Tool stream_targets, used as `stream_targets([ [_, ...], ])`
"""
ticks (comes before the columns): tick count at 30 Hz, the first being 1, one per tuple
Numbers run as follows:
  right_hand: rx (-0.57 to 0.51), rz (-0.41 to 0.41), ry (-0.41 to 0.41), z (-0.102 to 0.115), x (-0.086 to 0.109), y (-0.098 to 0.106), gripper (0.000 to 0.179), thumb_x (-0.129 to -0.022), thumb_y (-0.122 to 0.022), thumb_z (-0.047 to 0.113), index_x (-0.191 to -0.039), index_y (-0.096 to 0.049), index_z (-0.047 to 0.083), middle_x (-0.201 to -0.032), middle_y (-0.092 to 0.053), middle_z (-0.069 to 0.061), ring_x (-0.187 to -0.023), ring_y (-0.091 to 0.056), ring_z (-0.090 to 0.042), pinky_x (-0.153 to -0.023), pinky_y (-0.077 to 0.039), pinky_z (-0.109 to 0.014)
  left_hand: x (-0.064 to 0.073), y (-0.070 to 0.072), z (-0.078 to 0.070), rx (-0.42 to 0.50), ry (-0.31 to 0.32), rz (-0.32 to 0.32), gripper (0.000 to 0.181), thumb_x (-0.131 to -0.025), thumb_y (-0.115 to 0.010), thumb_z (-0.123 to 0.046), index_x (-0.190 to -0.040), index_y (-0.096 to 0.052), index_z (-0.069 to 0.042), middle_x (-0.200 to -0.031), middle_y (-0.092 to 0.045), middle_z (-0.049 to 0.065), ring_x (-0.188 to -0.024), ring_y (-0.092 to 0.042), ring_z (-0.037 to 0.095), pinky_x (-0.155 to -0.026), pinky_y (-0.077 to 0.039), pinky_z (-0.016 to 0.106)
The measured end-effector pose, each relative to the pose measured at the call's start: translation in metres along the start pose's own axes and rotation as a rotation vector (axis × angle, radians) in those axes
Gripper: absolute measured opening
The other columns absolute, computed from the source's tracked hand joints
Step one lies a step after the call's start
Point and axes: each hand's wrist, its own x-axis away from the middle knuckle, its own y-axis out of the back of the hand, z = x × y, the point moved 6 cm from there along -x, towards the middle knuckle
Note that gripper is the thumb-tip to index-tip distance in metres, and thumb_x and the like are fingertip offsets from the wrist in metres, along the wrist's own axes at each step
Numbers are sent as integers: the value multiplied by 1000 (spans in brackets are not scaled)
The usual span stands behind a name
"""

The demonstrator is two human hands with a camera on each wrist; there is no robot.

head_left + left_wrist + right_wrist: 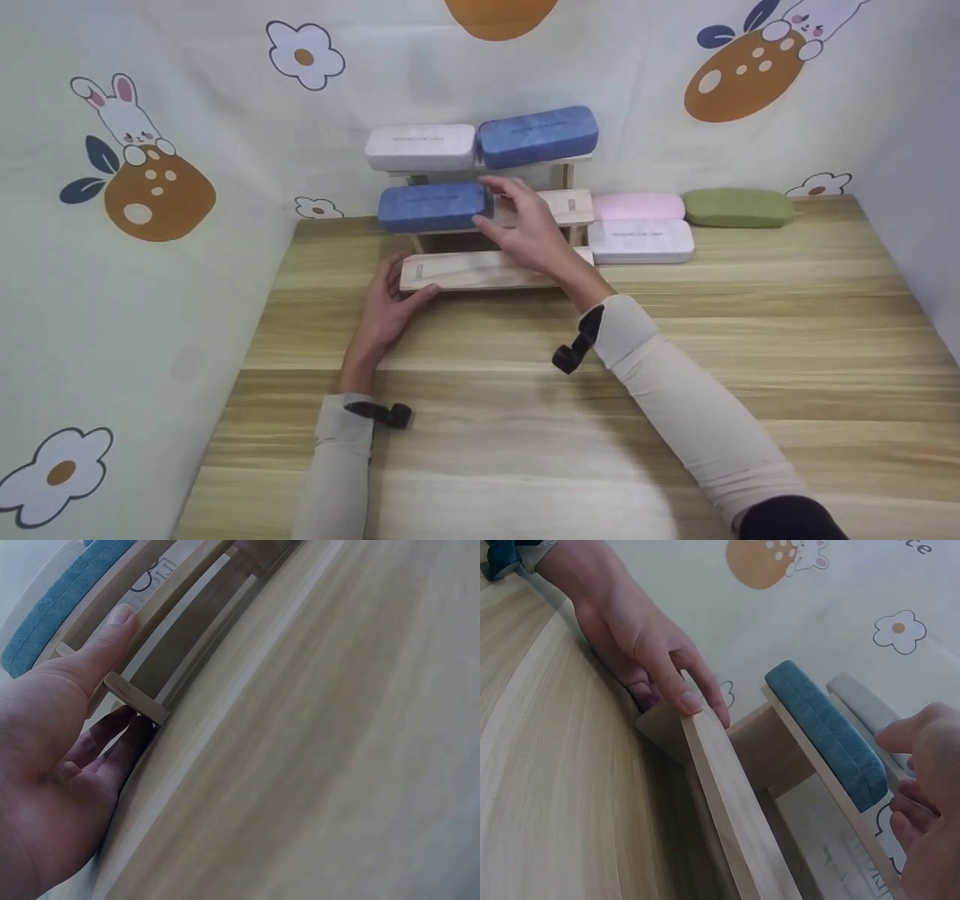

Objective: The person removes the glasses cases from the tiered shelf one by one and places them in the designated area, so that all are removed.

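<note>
My left hand (386,307) grips the left end of a tiered wooden rack's lowest shelf (480,271). In the left wrist view its thumb lies along the wood, with the fingers behind the end. On the middle shelf lies a blue glasses case (433,207). My right hand (529,229) is at that case's right end, thumb and forefinger spread about its corner. The right wrist view shows this hand's fingers (907,817) loosely bent beside the case (825,735). A white glasses case (420,147) and another blue case (538,136) lie on the top shelf.
Right of the rack, a pink case (639,205) lies on the wood-grain table (465,450) behind a white case (641,241). A green case (739,208) adjoins the pink one. Printed cloth walls (225,300) stand at the back and sides.
</note>
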Motion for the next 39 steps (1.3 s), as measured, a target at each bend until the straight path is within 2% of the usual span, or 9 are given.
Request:
stream_targets([
  [3,-9,8,0,-3,-2,-5,61,-98,-81,16,-153,-57,4,-155,-57,-12,-148,-54,-26,-124,-45,-27,0,0,0,-1,5,0,87,-89,-92,-23,-160,-43,-6,-159,-57,16,-144,-57,29,-126,-44,44],
  [6,46,18,-7,-4,-3,-9,64,-99,-80,19,-156,-54,6,-160,-54,-12,-148,-55,-26,-125,-45,-27,0,0,0,8,5,1,87,-89,-92,-22,-159,-43,-5,-158,-57,17,-144,-58,29,-125,-44,44],
  [12,165,35,-36,-2,-3,-15,70,-99,-81,29,-160,-50,12,-167,-49,-10,-153,-49,-27,-131,-38,-39,-1,1,1,-1,5,6,86,-90,-91,-21,-160,-43,-4,-158,-57,17,-145,-56,28,-126,-43,44],
  [16,185,12,-32,-1,-3,-16,71,-97,-84,31,-158,-53,12,-161,-53,-10,-150,-49,-27,-130,-37,-42,-1,2,1,-21,5,4,87,-90,-92,-23,-159,-43,-4,-157,-58,17,-145,-56,27,-126,-43,43],
  [23,221,-17,-49,0,-1,-17,83,-89,-92,33,-158,-54,7,-152,-53,-14,-142,-52,-30,-127,-41,-43,-1,1,0,7,1,15,87,-91,-91,-22,-160,-42,-3,-159,-56,17,-145,-57,28,-126,-43,44],
  [26,229,-16,-67,0,1,-17,82,-88,-92,33,-157,-55,8,-150,-54,-14,-139,-53,-30,-124,-42,-43,-1,0,0,5,-6,17,87,-90,-92,-23,-160,-43,-4,-158,-57,15,-144,-58,27,-125,-44,44],
  [32,227,22,-125,-2,4,-15,82,-89,-92,35,-157,-52,12,-156,-58,-11,-142,-56,-28,-124,-44,-41,-1,0,1,10,0,26,88,-90,-92,-23,-160,-42,-5,-157,-58,15,-142,-59,26,-124,-46,43],
  [39,152,11,-138,-1,13,-5,85,-88,-93,32,-158,-52,7,-154,-58,-15,-136,-65,-30,-117,-54,-34,-1,0,1,11,6,19,91,-89,-92,-25,-162,-41,-5,-158,-58,15,-143,-58,26,-125,-45,43],
])
